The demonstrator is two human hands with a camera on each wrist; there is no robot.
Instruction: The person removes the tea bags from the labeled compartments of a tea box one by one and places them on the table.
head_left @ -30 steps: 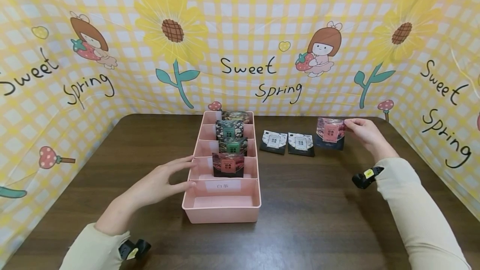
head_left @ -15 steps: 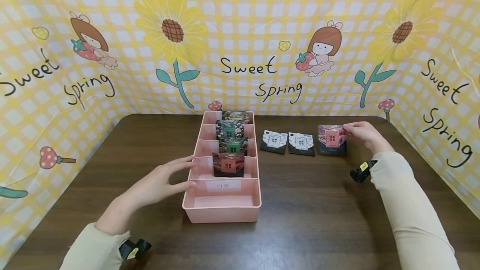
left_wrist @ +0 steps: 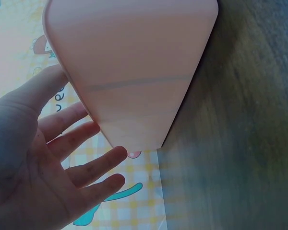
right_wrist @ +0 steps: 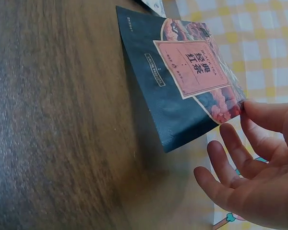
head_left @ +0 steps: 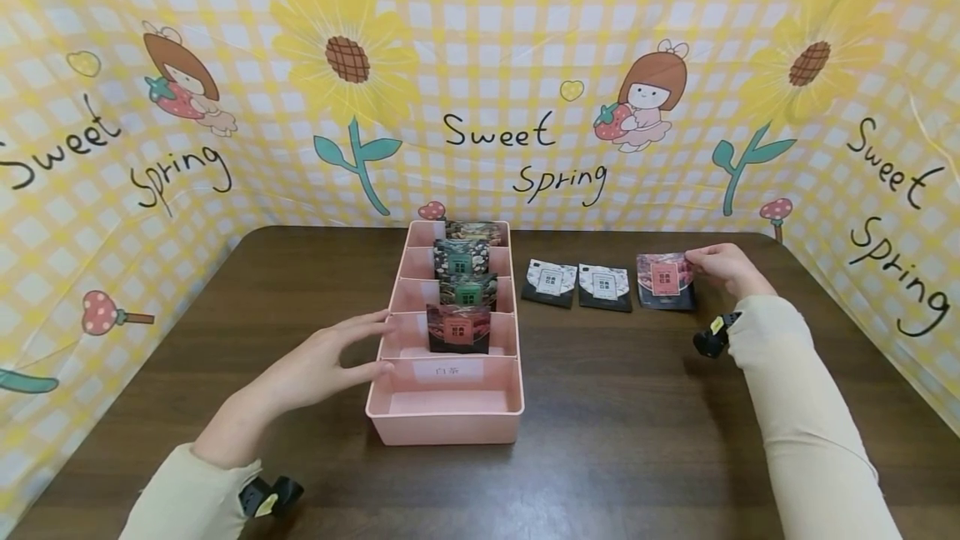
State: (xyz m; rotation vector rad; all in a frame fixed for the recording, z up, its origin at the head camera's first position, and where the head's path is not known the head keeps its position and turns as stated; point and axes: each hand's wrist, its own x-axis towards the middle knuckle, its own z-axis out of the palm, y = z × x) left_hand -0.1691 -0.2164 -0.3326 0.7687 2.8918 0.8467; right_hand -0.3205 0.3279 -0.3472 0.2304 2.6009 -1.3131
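Observation:
A pink divided box (head_left: 444,430) stands lengthwise on the table, with a row of compartments. My left hand (head_left: 315,365) rests its fingertips and thumb along the box's left rim, fingers spread, as the left wrist view (left_wrist: 62,158) also shows from the side. At the right, my right hand (head_left: 727,267) pinches the top right corner of a red and dark tea sachet (head_left: 665,282) between thumb and index finger. In the right wrist view this tea sachet (right_wrist: 182,76) reads "black tea" and tilts close over the table, its other fingers spread below.
Two white and black tea sachets (head_left: 550,283) lie side by side between box and right hand. Upright sachets, among them a red one (head_left: 458,329) and a green one (head_left: 468,292), stand in the farther compartments. A label (head_left: 448,370) marks the nearest compartment. A checked cloth (head_left: 480,48) hangs behind.
My right hand has brought the tea sachet down and slightly nearer, beside the two white sachets, with the forearm shifting left. My left hand stays at the box rim.

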